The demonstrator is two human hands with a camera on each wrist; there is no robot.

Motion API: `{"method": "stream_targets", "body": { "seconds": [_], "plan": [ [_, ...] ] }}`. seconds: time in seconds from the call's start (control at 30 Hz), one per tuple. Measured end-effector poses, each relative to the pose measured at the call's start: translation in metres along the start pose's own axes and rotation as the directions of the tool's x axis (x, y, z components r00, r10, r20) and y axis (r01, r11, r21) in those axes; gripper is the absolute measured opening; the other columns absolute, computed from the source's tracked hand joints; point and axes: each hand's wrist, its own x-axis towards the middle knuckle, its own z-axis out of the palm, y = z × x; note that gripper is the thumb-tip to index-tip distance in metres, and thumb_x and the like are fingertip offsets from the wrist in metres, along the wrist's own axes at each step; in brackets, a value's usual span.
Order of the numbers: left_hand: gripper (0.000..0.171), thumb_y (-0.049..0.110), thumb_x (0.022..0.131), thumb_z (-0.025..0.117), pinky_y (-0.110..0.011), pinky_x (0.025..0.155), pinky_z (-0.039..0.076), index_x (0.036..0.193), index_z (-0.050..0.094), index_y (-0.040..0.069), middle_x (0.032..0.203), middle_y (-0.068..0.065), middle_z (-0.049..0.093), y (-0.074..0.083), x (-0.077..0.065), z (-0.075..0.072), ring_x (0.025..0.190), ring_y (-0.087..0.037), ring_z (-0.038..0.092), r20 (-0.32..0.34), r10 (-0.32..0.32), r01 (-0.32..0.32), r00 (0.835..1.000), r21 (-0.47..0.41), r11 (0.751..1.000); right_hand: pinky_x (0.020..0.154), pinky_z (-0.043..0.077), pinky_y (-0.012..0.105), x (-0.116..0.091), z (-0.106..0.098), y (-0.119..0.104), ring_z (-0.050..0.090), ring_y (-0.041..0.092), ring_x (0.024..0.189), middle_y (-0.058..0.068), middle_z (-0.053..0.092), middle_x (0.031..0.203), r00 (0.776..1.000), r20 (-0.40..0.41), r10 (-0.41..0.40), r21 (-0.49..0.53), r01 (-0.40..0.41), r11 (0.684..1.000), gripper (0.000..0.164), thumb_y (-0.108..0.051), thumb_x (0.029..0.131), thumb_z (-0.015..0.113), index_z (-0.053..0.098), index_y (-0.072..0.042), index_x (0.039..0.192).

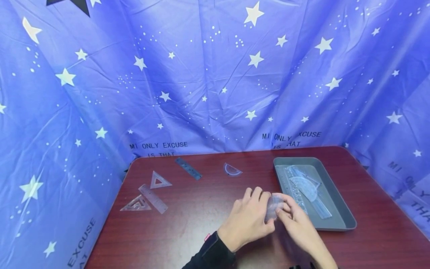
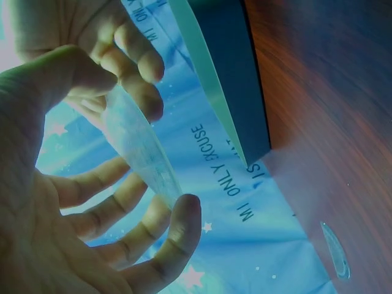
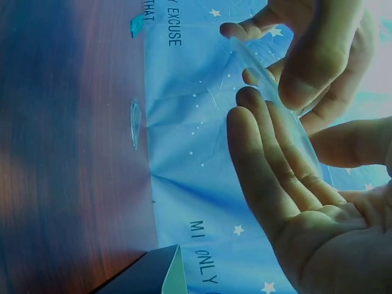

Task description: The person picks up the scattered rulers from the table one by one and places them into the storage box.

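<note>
Both hands hold a clear plastic protractor (image 1: 274, 207) above the table, just left of the tray. My left hand (image 1: 248, 217) grips it by its edges; in the left wrist view, the thumb is at the top end of the protractor (image 2: 142, 147) and a fingertip at the lower end. From the other side, my right hand (image 1: 297, 221) pinches it between thumb and fingers. In the right wrist view the protractor (image 3: 278, 101) shows nearly edge-on, with the right fingers (image 3: 269, 159) lying along one face. Part of it is hidden behind the hands in the head view.
A grey tray (image 1: 343, 211) at the right holds a protractor (image 1: 305, 188) and several clear rulers. Across the table lie a small protractor (image 1: 232, 170), a bluish ruler (image 1: 188, 169), a clear ruler (image 1: 153, 199) and two set squares (image 1: 155, 184). A starry curtain (image 1: 208, 74) hangs behind.
</note>
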Motion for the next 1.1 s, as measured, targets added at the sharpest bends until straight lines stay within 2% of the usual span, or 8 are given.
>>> {"method": "stream_targets", "body": {
  "seconds": [0.17, 0.37, 0.5, 0.73, 0.83, 0.93, 1.1],
  "plan": [
    [0.060, 0.052, 0.078, 0.086, -0.020, 0.052, 0.049, 0.123, 0.067, 0.018, 0.105, 0.003, 0.062, 0.001, -0.001, -0.002, 0.088, -0.014, 0.059, -0.024, -0.003, 0.003, 1.000, 0.015, 1.000, 0.083, 0.058, 0.020, 0.003, 0.000, 0.000, 0.072, 0.000, 0.094, 0.017, 0.078, 0.112, 0.999, -0.030, -0.040, -0.028, 0.039, 0.999, 0.044, 0.006, 0.104, 0.055, 0.052, 0.007, 0.148],
    [0.057, 0.050, 0.082, 0.085, -0.021, 0.057, 0.049, 0.126, 0.067, 0.019, 0.102, 0.004, 0.063, -0.001, -0.002, -0.003, 0.087, -0.013, 0.060, 0.020, -0.004, 0.004, 1.000, 0.000, 1.000, 0.084, 0.058, 0.016, 0.009, -0.004, 0.000, 0.069, -0.003, 0.099, 0.021, 0.076, 0.116, 0.993, -0.024, -0.120, -0.058, 0.118, 0.991, 0.041, 0.011, 0.102, 0.053, 0.057, 0.008, 0.143],
    [0.051, 0.049, 0.087, 0.082, -0.021, 0.061, 0.052, 0.127, 0.069, 0.021, 0.104, 0.005, 0.065, -0.003, -0.005, -0.004, 0.089, -0.012, 0.062, 0.047, 0.003, -0.003, 0.999, -0.012, 1.000, 0.084, 0.056, 0.014, 0.013, -0.008, 0.000, 0.068, -0.005, 0.099, 0.017, 0.076, 0.115, 0.983, -0.027, -0.180, -0.120, 0.175, 0.977, 0.041, 0.013, 0.100, 0.055, 0.062, 0.005, 0.140],
    [0.035, 0.043, 0.088, 0.081, -0.020, 0.060, 0.051, 0.115, 0.073, 0.023, 0.102, 0.007, 0.066, -0.004, -0.009, -0.005, 0.088, -0.011, 0.062, -0.009, 0.017, -0.017, 1.000, -0.012, 1.000, 0.074, 0.058, 0.020, 0.023, -0.017, -0.004, 0.070, 0.000, 0.089, 0.009, 0.078, 0.103, 0.970, 0.008, -0.244, -0.195, 0.241, 0.951, 0.039, 0.015, 0.097, 0.054, 0.068, 0.002, 0.131],
    [0.034, 0.043, 0.089, 0.081, -0.020, 0.060, 0.050, 0.115, 0.074, 0.023, 0.103, 0.007, 0.067, -0.006, -0.011, -0.006, 0.089, -0.011, 0.063, 0.015, -0.009, 0.009, 1.000, -0.013, 1.000, 0.069, 0.059, 0.024, 0.028, -0.023, -0.007, 0.069, 0.001, 0.082, 0.008, 0.077, 0.100, 0.973, 0.014, -0.230, -0.235, 0.227, 0.945, 0.039, 0.016, 0.096, 0.054, 0.069, 0.001, 0.129],
    [0.033, 0.042, 0.091, 0.080, -0.020, 0.061, 0.050, 0.118, 0.075, 0.024, 0.105, 0.006, 0.068, -0.009, -0.016, -0.007, 0.091, -0.011, 0.064, 0.070, -0.051, 0.053, 0.996, -0.028, 0.998, 0.065, 0.059, 0.026, 0.034, -0.033, -0.011, 0.068, 0.002, 0.078, 0.007, 0.077, 0.098, 0.980, -0.003, -0.199, -0.283, 0.190, 0.940, 0.039, 0.017, 0.095, 0.055, 0.070, 0.002, 0.127],
    [0.033, 0.040, 0.094, 0.078, -0.022, 0.062, 0.052, 0.122, 0.074, 0.021, 0.109, 0.004, 0.070, -0.019, -0.026, -0.008, 0.096, -0.013, 0.065, 0.189, -0.129, 0.145, 0.973, -0.075, 0.987, 0.062, 0.059, 0.025, 0.048, -0.056, -0.016, 0.068, -0.001, 0.076, 0.011, 0.078, 0.099, 0.986, -0.040, -0.162, -0.415, 0.131, 0.900, 0.036, 0.013, 0.095, 0.059, 0.072, 0.000, 0.125]
  ]
}}
